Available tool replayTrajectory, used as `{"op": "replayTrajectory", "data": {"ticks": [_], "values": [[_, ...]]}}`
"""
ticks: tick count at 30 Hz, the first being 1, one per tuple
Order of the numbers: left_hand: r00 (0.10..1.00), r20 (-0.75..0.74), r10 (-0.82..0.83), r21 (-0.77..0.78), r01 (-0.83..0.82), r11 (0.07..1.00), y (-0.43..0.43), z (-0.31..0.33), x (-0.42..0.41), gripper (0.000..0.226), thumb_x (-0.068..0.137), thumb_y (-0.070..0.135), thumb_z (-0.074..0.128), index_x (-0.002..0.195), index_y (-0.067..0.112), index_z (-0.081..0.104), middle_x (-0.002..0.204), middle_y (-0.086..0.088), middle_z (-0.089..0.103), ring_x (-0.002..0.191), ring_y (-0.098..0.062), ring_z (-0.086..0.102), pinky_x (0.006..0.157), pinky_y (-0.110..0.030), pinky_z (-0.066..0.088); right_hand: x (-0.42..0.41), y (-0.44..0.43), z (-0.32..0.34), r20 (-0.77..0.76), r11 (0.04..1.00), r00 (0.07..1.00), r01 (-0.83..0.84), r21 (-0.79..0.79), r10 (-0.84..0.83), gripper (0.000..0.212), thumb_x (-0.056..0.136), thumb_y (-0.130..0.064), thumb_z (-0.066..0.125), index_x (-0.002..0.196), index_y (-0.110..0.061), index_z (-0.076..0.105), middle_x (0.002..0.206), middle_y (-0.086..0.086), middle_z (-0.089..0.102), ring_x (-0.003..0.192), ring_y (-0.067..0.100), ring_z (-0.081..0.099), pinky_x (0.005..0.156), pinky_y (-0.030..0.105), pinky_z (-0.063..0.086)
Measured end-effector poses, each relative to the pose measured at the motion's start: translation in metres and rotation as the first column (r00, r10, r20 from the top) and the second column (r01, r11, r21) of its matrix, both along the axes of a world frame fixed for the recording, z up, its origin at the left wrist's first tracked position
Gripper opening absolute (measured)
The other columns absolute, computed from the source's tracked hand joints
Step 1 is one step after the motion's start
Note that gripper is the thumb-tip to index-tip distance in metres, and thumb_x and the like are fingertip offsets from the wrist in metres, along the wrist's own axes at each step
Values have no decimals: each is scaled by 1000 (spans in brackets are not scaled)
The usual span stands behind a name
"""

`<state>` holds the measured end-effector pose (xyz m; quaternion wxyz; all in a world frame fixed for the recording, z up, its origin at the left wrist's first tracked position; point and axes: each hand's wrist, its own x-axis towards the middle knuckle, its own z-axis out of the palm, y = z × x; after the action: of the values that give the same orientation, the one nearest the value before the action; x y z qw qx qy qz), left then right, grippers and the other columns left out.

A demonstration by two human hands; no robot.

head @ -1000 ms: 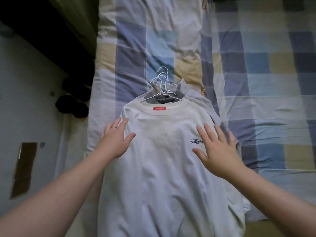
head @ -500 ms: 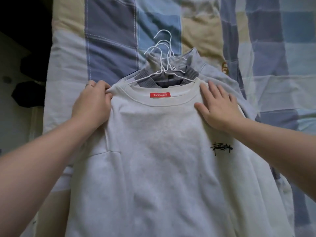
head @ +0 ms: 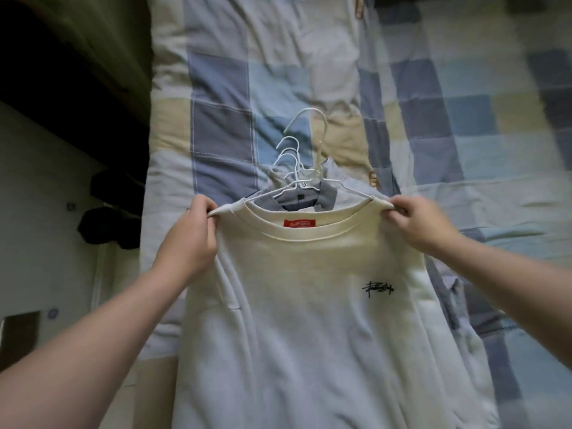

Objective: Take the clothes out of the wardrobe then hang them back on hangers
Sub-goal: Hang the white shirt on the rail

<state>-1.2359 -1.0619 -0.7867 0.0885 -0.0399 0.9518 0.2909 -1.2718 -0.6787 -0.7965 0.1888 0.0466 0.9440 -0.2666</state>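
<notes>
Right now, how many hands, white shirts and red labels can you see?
Hands: 2, the left hand and the right hand, each pinching a shoulder of the shirt
White shirt: 1
Red label: 1
Total: 4

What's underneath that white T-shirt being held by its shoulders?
Above its neckline shows a grey-blue collared shirt on white wire hangers, all on the checked quilt. The white T-shirt covers the rest; how many garments lie below cannot be told.
</notes>
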Motion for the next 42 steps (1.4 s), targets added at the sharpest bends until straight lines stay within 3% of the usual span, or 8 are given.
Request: {"op": "replayTrajectory", "data": {"ticks": [7, 12, 16, 21, 26, 33, 38, 42], "values": [[997, 18, -71, 130, 68, 989, 2, 127, 24, 5, 99, 16, 52, 102, 15, 56, 89, 1, 60, 85, -26, 57, 72, -35, 40, 62, 12, 157, -34, 996, 997, 65, -56, -67, 19, 93, -24, 65, 85, -7, 69, 76, 17, 64, 70, 26, 54, 64, 38, 42], [979, -13, -205, 207, 203, 957, 11, 207, 60, 11, 95, 25, 63, 91, 14, 65, 74, 7, 58, 72, -17, 54, 65, -28, 37, 134, 24, 259, -116, 988, 984, 126, -90, -136, 20, 91, -24, 67, 72, -28, 63, 67, -3, 59, 65, 15, 51, 61, 34, 38], [962, -44, -269, 207, 272, 940, 28, 246, 84, 22, 92, 31, 68, 79, 15, 61, 69, 4, 55, 68, -13, 50, 62, -15, 34, 188, 34, 310, -138, 982, 974, 171, -86, -181, 16, 92, -24, 65, 76, -19, 67, 71, 4, 63, 69, 22, 56, 66, 39, 41], [911, -109, -398, 228, 413, 882, 76, 292, 101, 39, 91, 32, 68, 62, 30, 42, 62, 6, 45, 63, -9, 45, 61, -27, 33, 263, 68, 362, -204, 961, 940, 255, -108, -272, 17, 94, -23, 63, 83, -12, 70, 77, 6, 67, 76, 23, 60, 65, 30, 42], [833, -165, -529, 186, 553, 812, 158, 330, 123, 46, 92, 28, 68, 59, 31, 36, 60, 8, 41, 60, -5, 42, 61, -31, 31, 339, 130, 393, -255, 924, 888, 371, -95, -382, 21, 94, -32, 60, 82, -18, 69, 75, 1, 66, 75, 20, 61, 71, 45, 48], [696, -261, -669, 129, 711, 691, 321, 380, 188, 13, 94, 43, 58, 83, 36, 57, 83, 13, 55, 80, -3, 52, 70, -19, 38, 471, 241, 434, -355, 848, 775, 514, -128, -523, 16, 95, -33, 59, 83, -29, 69, 74, -9, 66, 73, 3, 59, 67, 32, 48], [563, -363, -742, 144, 821, 553, 450, 415, 247, 38, 90, 67, 46, 102, 34, 60, 102, 4, 61, 96, -15, 58, 90, -36, 48, 576, 333, 461, -436, 752, 636, 638, -168, -637, 18, 94, -36, 59, 82, -26, 68, 73, -4, 65, 71, 12, 60, 64, 34, 47], [454, -421, -786, 108, 885, 453, 563, 443, 301, 22, 95, 45, 56, 103, 26, 65, 101, 5, 60, 95, -12, 56, 87, -31, 45, 661, 395, 486, -512, 649, 486, 733, -204, -709, 18, 93, -36, 61, 82, -24, 70, 74, -2, 67, 74, 15, 62, 71, 42, 49]]}}
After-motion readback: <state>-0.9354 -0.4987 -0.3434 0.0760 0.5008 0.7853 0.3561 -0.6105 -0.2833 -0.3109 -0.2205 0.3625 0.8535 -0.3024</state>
